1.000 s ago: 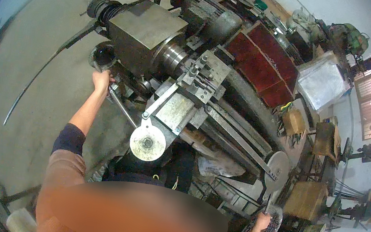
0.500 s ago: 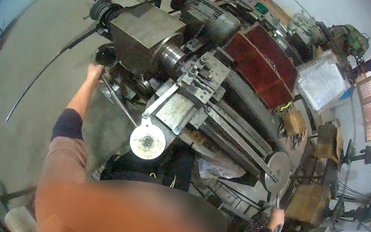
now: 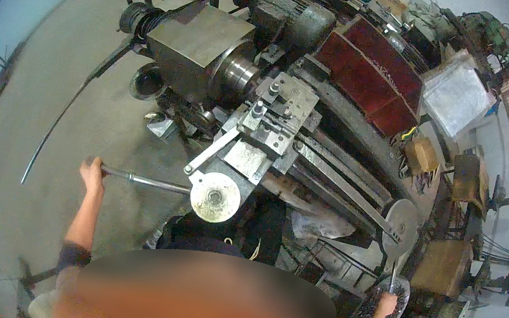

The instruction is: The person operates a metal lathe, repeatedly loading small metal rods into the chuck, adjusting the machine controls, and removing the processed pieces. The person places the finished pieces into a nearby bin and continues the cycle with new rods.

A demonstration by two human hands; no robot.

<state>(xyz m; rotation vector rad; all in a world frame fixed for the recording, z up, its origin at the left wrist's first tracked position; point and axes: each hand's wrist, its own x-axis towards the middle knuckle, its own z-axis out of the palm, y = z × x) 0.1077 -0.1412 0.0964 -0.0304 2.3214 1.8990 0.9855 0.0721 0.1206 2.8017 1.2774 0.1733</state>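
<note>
Lathe (image 3: 286, 118) seen from above, with the person standing at its front. The left hand (image 3: 94, 170) is clenched round the outer end of a long steel lever bar (image 3: 144, 180), which runs level toward the pale round handwheel (image 3: 215, 197) on the carriage front. The right hand (image 3: 386, 302) is closed on a thin upright rod (image 3: 393, 275) just below the large grey disc (image 3: 401, 226) at the tailstock end, above a tray of dark swarf (image 3: 376, 309).

Progress, as judged: both holds are taken, so the setting-up of grips is done. No workpiece can be made out in the chuck (image 3: 237, 73), and the tool post (image 3: 274, 113) stands just beside it with nothing seen being cut. Turning of the bar and whatever follows is judged left to do.

Room for moving: bare concrete floor (image 3: 48, 97) lies open to the left of the bar, with only a thin curved rod (image 3: 56, 131) lying on it. The right side is crowded: wooden boxes (image 3: 444, 267) and stands sit near the right hand, and the bed rails hem it in
</note>
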